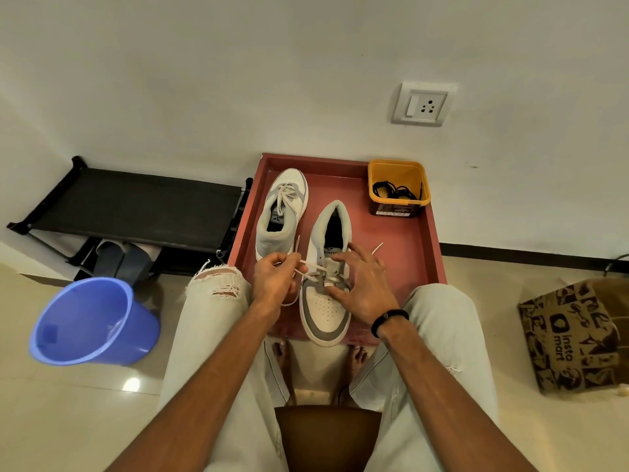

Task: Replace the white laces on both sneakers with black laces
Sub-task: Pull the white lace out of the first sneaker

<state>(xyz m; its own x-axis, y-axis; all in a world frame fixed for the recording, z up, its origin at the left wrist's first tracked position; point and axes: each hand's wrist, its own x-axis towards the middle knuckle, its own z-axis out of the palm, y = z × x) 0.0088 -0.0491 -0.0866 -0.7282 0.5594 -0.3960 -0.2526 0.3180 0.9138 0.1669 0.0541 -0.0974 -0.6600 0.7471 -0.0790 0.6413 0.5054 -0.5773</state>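
The left hand (274, 277) pinches a white lace (308, 267) pulled leftward across the near sneaker (325, 301), which the right hand (360, 287) steadies, fingers spread.

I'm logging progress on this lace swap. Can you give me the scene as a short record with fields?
near sneaker: grey-and-white sneaker on the red tray, white lace partly loosened
far sneaker: second grey-and-white sneaker, white lace still threaded
left hand: left hand pinches the white lace
right hand: right hand rests on the near sneaker
black laces: black laces in the yellow tub, unused
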